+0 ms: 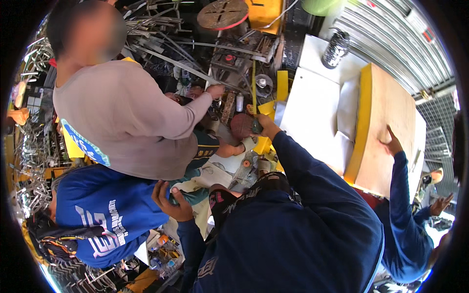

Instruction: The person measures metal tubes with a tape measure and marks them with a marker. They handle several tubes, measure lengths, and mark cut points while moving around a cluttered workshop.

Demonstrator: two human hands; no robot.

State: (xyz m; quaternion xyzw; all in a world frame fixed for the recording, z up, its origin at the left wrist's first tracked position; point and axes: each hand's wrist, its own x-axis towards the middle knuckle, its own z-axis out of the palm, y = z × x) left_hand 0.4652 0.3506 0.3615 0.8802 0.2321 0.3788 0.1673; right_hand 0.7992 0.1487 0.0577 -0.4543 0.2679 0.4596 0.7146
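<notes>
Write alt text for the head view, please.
A person in a dark navy long-sleeved top bends over cluttered metal parts, one hand gripping a round reddish-brown disc. A person in a beige top reaches in beside it. At right, a blue-sleeved hand rests on a yellow-edged wooden board.

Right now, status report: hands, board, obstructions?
Right hand open, flat on wooden board. Left hand against teal cloth, grip unclear. Co-worker in beige crowds ahead.

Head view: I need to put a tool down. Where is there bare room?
The white panel between the yellow-edged board and the metal clutter is bare below the bottle. Left of it, hands and tools crowd.
</notes>
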